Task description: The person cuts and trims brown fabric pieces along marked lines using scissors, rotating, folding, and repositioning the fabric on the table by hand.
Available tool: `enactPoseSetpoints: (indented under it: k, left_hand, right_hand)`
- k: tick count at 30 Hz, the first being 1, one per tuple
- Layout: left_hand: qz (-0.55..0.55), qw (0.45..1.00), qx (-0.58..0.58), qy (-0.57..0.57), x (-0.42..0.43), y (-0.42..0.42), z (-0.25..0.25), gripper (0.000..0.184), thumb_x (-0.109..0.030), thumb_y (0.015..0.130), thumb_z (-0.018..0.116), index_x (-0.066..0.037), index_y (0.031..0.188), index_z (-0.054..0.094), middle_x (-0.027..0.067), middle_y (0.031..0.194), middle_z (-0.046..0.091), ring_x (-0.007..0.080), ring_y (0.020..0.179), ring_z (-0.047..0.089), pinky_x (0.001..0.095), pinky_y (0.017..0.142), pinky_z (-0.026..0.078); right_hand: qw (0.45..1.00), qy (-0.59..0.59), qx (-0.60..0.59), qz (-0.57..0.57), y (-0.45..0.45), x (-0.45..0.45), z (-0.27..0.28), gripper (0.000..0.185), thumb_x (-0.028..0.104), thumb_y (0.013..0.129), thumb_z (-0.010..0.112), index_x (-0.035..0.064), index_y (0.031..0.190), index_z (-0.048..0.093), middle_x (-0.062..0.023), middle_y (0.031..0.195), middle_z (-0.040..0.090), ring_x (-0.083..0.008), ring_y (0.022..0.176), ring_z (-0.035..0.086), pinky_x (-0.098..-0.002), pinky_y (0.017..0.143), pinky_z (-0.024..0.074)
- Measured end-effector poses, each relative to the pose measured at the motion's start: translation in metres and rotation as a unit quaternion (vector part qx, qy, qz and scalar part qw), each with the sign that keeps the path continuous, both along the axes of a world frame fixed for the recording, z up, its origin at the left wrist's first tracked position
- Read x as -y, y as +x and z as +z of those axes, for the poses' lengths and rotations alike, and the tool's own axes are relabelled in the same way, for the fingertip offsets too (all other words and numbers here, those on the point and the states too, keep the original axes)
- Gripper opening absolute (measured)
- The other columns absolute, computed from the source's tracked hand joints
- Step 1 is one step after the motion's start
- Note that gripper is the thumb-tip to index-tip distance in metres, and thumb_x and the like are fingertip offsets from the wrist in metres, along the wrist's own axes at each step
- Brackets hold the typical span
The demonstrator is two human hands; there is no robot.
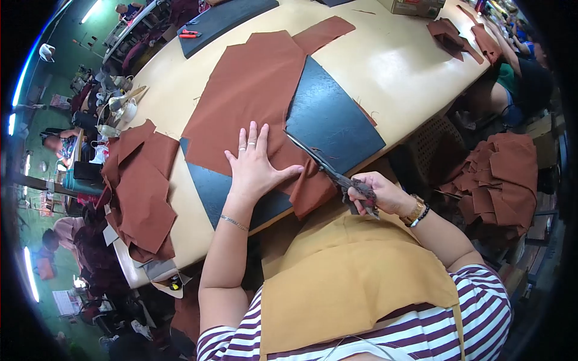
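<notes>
My left hand point(256, 161) lies flat with fingers spread on a large piece of rust-brown fabric point(247, 90). The fabric is spread over a dark blue board point(337, 114), and one corner droops over the table's near edge. In my right hand point(376, 195) is a pair of scissors point(319, 159), its handles wrapped in dark grey cloth. The blades point up and left along the fabric's right edge, touching or very near it. Whether the blades are apart, I cannot make out.
Folded brown fabric point(141, 186) hangs over the table's left edge. A red cutter point(190, 35) rests on another dark board point(226, 27) at the back. More brown pieces point(500, 180) are piled at the right, below table height. A co-worker point(512, 84) sits at the right side.
</notes>
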State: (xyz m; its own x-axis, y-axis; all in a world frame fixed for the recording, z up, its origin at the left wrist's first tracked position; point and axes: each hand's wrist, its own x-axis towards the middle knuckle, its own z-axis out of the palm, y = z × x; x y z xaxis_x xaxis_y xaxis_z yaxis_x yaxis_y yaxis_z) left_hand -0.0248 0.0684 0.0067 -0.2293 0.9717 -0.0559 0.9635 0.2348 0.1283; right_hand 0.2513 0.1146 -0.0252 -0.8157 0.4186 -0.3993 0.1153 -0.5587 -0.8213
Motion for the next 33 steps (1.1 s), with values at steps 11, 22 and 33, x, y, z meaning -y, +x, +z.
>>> enactPoseSetpoints:
  k: [11,22,33]
  left_hand:
    - [-0.119,0.993,0.001,0.008,-0.034,-0.058,-0.007,0.104,-0.076,0.061,0.064,-0.02,0.144,0.036,0.0165,0.153,0.022,0.0358,0.142,0.013,0.0641,0.109,0.012]
    - [0.011,1.0,-0.011,0.025,-0.008,-0.03,-0.02,0.106,-0.077,0.064,0.062,-0.022,0.147,0.028,0.0171,0.155,0.014,0.0372,0.143,0.01,0.0685,0.105,0.011]
    - [0.077,0.994,0.069,-0.046,0.001,-0.012,0.0,0.08,-0.067,0.085,0.046,-0.021,0.148,0.027,0.0181,0.155,0.012,0.038,0.143,0.007,0.0687,0.105,0.01]
  right_hand:
    - [1.0,-0.007,-0.009,0.003,-0.011,-0.003,0.007,0.022,0.025,0.09,0.065,0.0074,0.08,0.057,0.002,0.066,0.056,-0.004,0.055,0.055,-0.0199,0.049,0.0466]
    - [1.0,0.004,-0.018,-0.007,-0.008,0.006,0.006,0.022,0.027,0.09,0.064,0.0072,0.081,0.059,0.0027,0.067,0.056,-0.0039,0.056,0.054,-0.0205,0.049,0.0467]
    - [1.0,0.001,-0.03,-0.004,-0.003,0.006,0.005,0.018,0.021,0.088,0.066,0.0049,0.083,0.06,0.0017,0.072,0.058,-0.0043,0.058,0.056,-0.0203,0.052,0.0487]
